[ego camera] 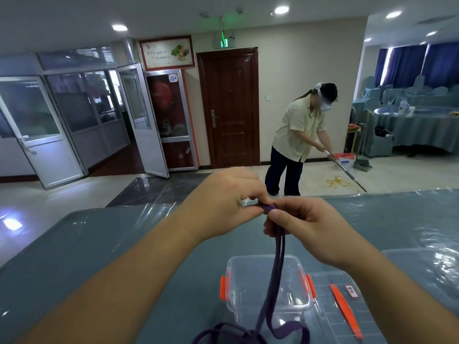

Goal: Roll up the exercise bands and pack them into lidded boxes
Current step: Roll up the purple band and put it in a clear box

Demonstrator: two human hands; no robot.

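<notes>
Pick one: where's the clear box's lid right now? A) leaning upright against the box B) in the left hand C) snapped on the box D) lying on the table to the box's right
D: the clear box stands open, and its lid, with an orange latch on it, lies flat on the table just right of it, while both hands pinch the purple band.

Background stuff: person in pale shirt [299, 130] and dark trousers bent over mop [344, 168], working at yellowish spill [336, 182] on tiled floor. Dark wooden door [229, 108] behind, green exit sign [222, 42] above it. Framed poster [167, 52] over red-graphic panel to left, white-framed glass door [142, 120] swung open beside it. Far right: round table [417, 125] in grey-blue cloth, covered chairs, blue curtains [419, 64]. Dustpan [362, 164] and red-lidded bucket [344, 161] near mop. Desk [99, 244] up front has teal cover under shiny plastic.
</notes>
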